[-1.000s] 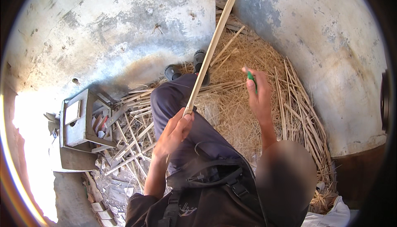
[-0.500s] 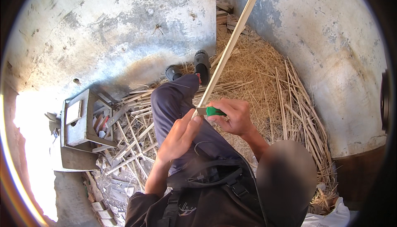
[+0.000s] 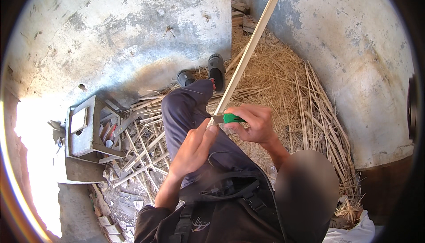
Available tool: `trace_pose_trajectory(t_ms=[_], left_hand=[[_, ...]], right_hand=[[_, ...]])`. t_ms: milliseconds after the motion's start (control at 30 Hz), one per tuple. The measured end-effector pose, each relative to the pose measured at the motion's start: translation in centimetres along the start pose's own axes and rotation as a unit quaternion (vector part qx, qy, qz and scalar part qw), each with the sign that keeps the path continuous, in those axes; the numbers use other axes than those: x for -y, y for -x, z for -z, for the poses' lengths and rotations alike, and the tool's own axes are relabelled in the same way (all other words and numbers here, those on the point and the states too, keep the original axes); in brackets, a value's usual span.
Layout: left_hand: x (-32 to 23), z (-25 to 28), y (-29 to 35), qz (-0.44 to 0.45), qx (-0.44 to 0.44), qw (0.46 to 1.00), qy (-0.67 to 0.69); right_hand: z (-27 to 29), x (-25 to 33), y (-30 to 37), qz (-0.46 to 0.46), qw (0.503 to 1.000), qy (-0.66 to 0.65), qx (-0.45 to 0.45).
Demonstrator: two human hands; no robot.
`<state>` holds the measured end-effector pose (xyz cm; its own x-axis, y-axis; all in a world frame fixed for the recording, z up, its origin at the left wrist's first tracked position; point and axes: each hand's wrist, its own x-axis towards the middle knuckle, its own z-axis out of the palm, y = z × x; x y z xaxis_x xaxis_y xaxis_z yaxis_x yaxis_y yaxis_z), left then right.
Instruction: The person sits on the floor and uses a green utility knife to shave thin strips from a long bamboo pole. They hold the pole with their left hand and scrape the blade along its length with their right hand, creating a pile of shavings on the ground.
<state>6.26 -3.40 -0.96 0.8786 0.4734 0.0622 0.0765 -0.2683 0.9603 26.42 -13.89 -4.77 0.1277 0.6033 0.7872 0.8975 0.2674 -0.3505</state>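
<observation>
A long, pale wooden strip (image 3: 248, 50) slants up from my lap toward the far right. Its near end lies at the fingers of my left hand (image 3: 193, 149), which are closed on it above my thigh. My right hand (image 3: 255, 123) grips a knife with a green handle (image 3: 232, 118). The short flat blade (image 3: 218, 119) points left and lies against the strip just beyond my left fingertips. My left palm hides the strip's very end.
A worn wooden box-like stand (image 3: 88, 128) is at the left. Slats (image 3: 144, 154) lie scattered beside my leg, and more strips (image 3: 325, 128) lean along the right wall. Straw-like shavings (image 3: 270, 83) cover the floor ahead. A white sack (image 3: 354, 229) sits at the lower right.
Both hands, the knife and the near end of the strip have shifted slightly to the right. The blade remains against the strip.
</observation>
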Motion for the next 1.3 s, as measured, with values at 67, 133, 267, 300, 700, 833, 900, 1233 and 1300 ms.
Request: trace_pose_trajectory(t_ms=[67,133,267,300,700,833,900,1233,1300], left_hand=[[-0.1,-0.1,0.0,-0.002,-0.004,1.000,-0.003],[-0.1,-0.1,0.1,-0.006,-0.005,1.000,-0.007],[-0.1,-0.2,0.3,0.000,-0.014,0.999,-0.029],[0.0,-0.2,0.3,0.000,-0.013,0.999,-0.030],[0.0,-0.1,0.5,-0.004,-0.028,0.998,-0.056],[-0.1,-0.1,0.6,0.006,-0.026,0.999,-0.048],[0.1,-0.2,0.8,-0.012,-0.027,0.998,-0.053],[1.7,-0.2,1.6,0.009,-0.015,0.998,-0.067],[2.0,-0.3,1.8,0.008,-0.017,0.997,-0.069]], right_hand=[[0.1,0.1,-0.1,0.003,1.000,0.013,-0.001],[0.1,-0.1,0.0,0.006,1.000,0.015,0.001],[-0.2,-1.1,0.1,0.013,0.999,0.012,-0.037],[-0.1,-1.0,0.1,0.011,0.999,0.019,-0.033],[0.4,-0.9,-0.4,0.007,0.999,0.047,-0.025],[0.4,-1.1,-0.3,0.005,0.998,0.057,-0.029],[0.2,-1.4,-0.4,0.006,0.998,0.052,-0.041],[1.1,-3.2,-0.9,-0.036,0.997,0.041,-0.062],[1.3,-3.3,-1.1,-0.046,0.996,0.044,-0.056]])
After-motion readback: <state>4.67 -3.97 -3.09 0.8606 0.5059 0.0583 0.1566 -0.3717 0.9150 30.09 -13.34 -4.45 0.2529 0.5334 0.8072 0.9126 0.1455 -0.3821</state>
